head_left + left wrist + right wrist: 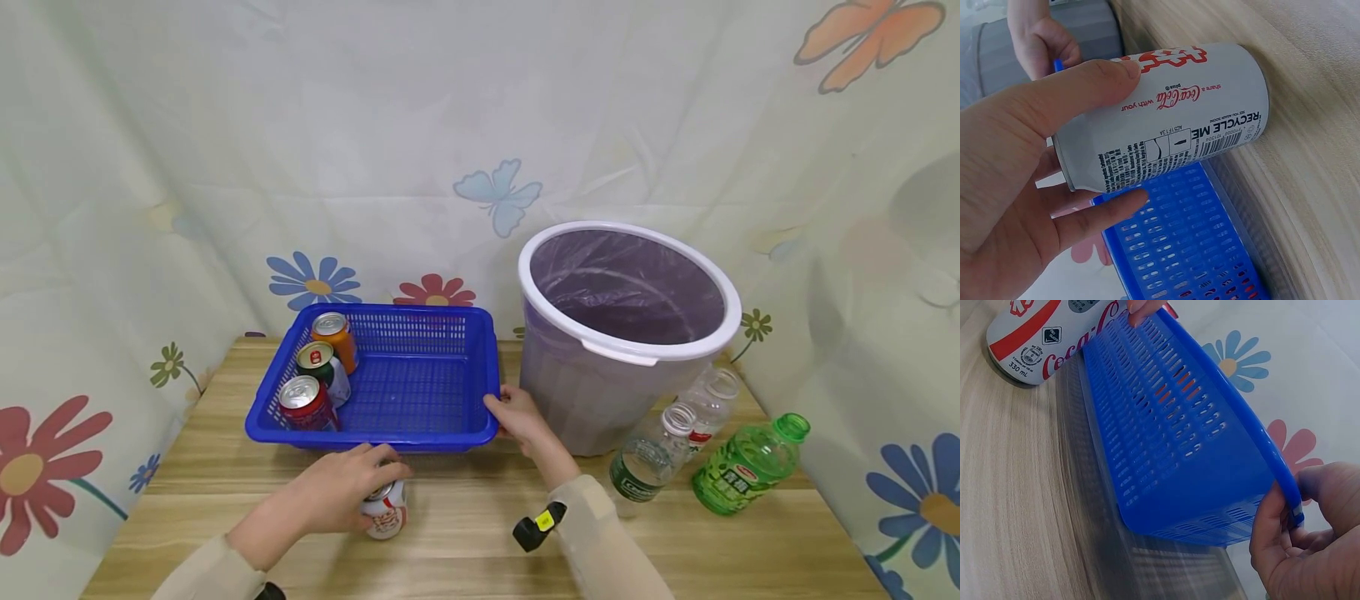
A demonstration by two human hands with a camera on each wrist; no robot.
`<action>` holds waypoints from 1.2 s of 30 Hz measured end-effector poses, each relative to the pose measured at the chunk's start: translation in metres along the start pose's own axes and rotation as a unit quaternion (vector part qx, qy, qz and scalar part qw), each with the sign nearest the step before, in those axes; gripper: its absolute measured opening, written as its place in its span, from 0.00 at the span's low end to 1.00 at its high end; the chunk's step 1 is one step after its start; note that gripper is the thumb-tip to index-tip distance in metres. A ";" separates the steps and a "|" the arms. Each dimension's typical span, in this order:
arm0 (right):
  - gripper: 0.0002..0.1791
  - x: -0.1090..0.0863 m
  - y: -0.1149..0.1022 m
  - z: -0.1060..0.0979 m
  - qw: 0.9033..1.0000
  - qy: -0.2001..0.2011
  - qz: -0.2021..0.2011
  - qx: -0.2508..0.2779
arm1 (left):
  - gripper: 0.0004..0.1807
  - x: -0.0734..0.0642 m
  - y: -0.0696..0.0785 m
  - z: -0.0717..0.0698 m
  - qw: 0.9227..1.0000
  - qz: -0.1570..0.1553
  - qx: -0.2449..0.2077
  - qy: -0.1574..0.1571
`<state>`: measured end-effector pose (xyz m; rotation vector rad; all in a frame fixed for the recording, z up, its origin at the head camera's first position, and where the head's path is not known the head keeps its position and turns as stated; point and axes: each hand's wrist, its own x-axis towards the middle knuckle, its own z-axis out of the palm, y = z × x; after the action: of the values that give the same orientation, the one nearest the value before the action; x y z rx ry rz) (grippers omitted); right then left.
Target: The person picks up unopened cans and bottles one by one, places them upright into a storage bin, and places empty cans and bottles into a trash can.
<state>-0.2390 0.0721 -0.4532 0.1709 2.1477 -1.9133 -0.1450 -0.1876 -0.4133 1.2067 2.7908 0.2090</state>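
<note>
My left hand (333, 493) grips a white and red Coca-Cola can (387, 518) in front of the basket. In the left wrist view the thumb lies along the upper part of the can (1172, 119), with fingers on its other side. Whether the can's base touches the table I cannot tell. My right hand (522, 417) pinches the front right corner rim of the blue plastic basket (420, 392). Inside the basket, along its left side, stand an orange can (337, 343), a dark green and white can (327, 372) and a red can (309, 406).
A large bin (585, 392) with a white rim and purple liner stands right of the basket. Beside it are two clear bottles (647, 465) (708, 406) and a green-labelled bottle (744, 471), all uncapped or capped unclear. A flowered curtain (405, 125) hangs behind the wooden table (465, 533).
</note>
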 end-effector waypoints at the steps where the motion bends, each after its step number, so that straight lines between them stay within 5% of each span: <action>1: 0.14 0.000 0.000 0.000 1.000 0.000 0.000 -0.001 | 0.35 0.000 0.000 0.000 1.000 0.000 0.001 -0.001; 36: 0.14 0.000 -0.004 -0.004 0.998 -0.009 -0.001 -0.058 | 0.32 0.008 -0.001 -0.005 0.998 0.041 0.047 -0.014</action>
<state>-0.2405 0.0760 -0.4492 0.1293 2.2412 -1.7772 -0.1525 -0.1829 -0.4087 1.3351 2.7595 0.0662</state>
